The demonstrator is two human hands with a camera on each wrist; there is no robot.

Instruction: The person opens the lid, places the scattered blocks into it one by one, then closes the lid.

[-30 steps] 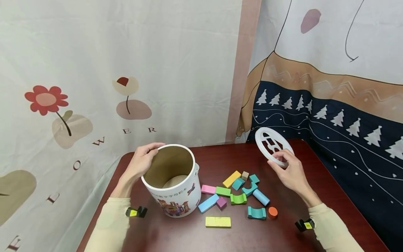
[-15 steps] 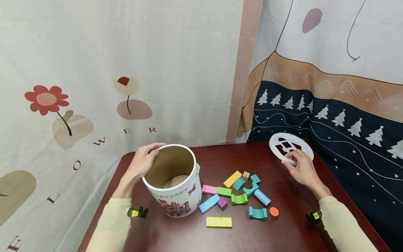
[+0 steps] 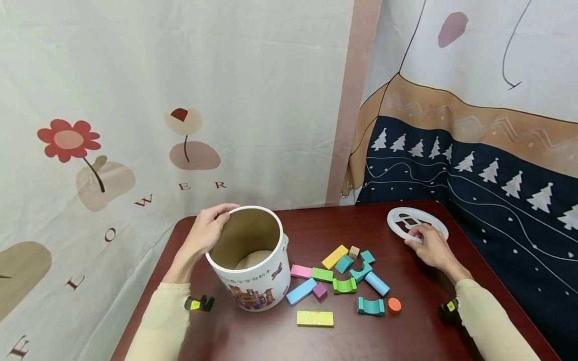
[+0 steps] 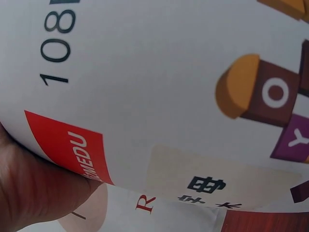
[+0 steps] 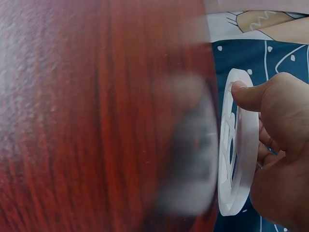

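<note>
A white printed bucket (image 3: pixel 257 291) stands on the left of the table, its inside showing bare. My left hand (image 3: pixel 205 231) grips its rim, and in the left wrist view the thumb lies along the printed wall (image 4: pixel 145 87). At the far right, my right hand (image 3: pixel 432 245) pinches the near edge of a white round lid (image 3: pixel 393 220) with shaped cut-outs. The right wrist view has the lid (image 5: pixel 246 150) edge-on, close over the table, with the thumb on its rim and the other fingers partly hidden behind.
Coloured wooden blocks lie between the hands: a yellow block (image 3: pixel 315 318), a blue block (image 3: pixel 301 292), a teal arch (image 3: pixel 371 306), an orange disc (image 3: pixel 394 305) and several others. The red-brown table (image 3: pixel 343 346) meets printed curtains at its back and right edges.
My right hand has carried the lid to the right and lowered it toward the table, tipping it flatter. The left hand stays on the bucket's rim; the blocks have not moved.
</note>
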